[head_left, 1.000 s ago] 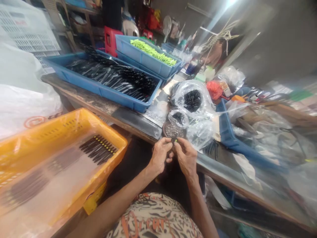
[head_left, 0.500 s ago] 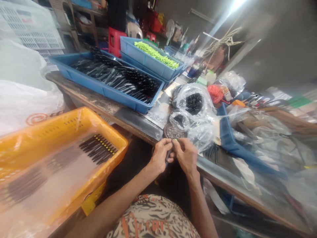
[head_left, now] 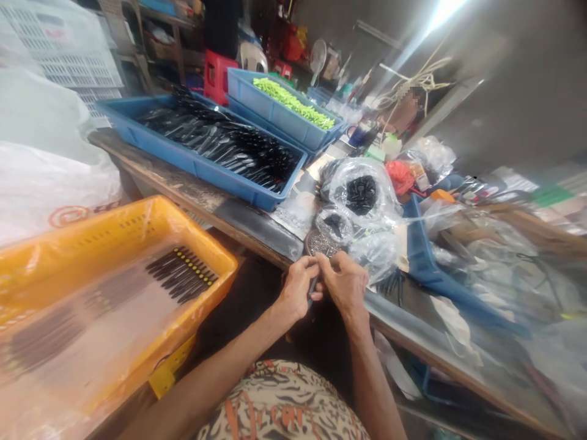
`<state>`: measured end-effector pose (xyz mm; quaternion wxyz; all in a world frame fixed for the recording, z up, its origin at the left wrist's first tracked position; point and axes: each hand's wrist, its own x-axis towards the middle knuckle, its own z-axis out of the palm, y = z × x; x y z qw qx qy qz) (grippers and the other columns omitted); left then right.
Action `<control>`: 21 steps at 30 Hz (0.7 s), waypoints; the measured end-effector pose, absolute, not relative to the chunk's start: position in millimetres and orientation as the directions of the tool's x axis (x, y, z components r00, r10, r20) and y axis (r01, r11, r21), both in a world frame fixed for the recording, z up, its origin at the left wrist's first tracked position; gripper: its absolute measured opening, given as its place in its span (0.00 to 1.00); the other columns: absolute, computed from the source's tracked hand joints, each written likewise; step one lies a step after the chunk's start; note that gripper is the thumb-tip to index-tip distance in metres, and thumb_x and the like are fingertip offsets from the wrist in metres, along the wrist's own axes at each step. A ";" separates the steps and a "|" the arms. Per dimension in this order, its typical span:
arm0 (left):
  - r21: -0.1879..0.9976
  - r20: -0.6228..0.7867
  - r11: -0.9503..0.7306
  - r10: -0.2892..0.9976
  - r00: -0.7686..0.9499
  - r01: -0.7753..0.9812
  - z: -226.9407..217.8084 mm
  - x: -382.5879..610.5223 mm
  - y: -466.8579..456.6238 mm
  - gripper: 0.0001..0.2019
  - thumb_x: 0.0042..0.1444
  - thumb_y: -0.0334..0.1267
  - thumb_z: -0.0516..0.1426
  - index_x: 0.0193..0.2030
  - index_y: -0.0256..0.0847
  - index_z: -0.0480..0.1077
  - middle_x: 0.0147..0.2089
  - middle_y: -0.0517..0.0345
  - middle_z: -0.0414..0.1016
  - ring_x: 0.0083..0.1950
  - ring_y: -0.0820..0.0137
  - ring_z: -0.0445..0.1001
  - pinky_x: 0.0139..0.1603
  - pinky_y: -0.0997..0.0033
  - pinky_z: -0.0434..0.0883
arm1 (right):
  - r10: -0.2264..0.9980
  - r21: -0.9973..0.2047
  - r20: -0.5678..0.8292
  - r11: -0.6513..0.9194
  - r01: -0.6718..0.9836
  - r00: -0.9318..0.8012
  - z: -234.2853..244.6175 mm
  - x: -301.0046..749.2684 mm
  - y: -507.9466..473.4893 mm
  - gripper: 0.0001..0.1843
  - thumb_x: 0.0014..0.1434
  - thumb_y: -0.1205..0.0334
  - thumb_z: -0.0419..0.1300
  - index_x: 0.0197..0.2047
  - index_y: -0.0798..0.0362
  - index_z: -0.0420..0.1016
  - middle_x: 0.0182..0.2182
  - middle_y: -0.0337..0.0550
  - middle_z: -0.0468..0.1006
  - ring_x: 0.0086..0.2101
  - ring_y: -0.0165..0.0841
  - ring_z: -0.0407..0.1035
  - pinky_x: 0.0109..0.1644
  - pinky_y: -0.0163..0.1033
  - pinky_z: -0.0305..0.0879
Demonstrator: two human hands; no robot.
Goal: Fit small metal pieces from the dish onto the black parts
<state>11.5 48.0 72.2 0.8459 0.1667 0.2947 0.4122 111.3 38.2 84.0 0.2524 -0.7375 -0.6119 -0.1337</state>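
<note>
- The left hand (head_left: 297, 290) is curled closed around a slim dark handle (head_left: 312, 287); the right hand (head_left: 343, 284) pinches its upper end.
- The handle is held just past the surface (head_left: 257, 235) edge, near a round dish of metal bits (head_left: 318, 243).
- Seemingly done: yellow-dotted handles (head_left: 182, 275) in the yellow crate (head_left: 197, 244).
- Seemingly left: dark handles (head_left: 220, 143), no yellow showing, in the blue tray (head_left: 206, 174).

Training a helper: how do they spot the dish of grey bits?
Find the person's left hand and right hand at the bench edge. Just beyond them, beside a clear plastic bag of black parts, sits a small dark round dish, the only thing heaped with loose grey bits.
</note>
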 end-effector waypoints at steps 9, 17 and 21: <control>0.466 -0.329 0.637 0.769 0.547 -0.615 72.8 10.2 49.5 0.09 0.45 0.32 0.58 0.32 0.39 0.60 0.22 0.65 0.61 0.16 0.82 0.59 0.14 0.84 0.48 | 0.846 -0.343 0.456 -0.118 0.932 0.275 88.1 114.2 34.2 0.24 0.54 0.40 0.55 0.21 0.52 0.69 0.15 0.38 0.69 0.19 0.30 0.62 0.26 0.35 0.53; 0.468 -0.329 0.616 0.787 0.523 -0.633 73.7 10.7 50.5 0.09 0.42 0.30 0.57 0.31 0.38 0.61 0.20 0.65 0.61 0.15 0.81 0.57 0.13 0.84 0.48 | 0.898 -0.531 0.394 0.047 0.846 0.198 84.7 116.0 21.0 0.17 0.56 0.48 0.57 0.33 0.55 0.74 0.23 0.40 0.73 0.23 0.31 0.66 0.29 0.35 0.62; 0.468 -0.330 0.616 0.787 0.521 -0.634 74.7 10.4 51.2 0.09 0.42 0.31 0.57 0.32 0.38 0.61 0.20 0.65 0.61 0.16 0.81 0.58 0.13 0.84 0.48 | 0.877 -0.552 0.391 -0.019 0.834 0.280 80.8 116.5 18.3 0.18 0.55 0.48 0.58 0.24 0.54 0.70 0.19 0.38 0.70 0.22 0.30 0.64 0.28 0.35 0.60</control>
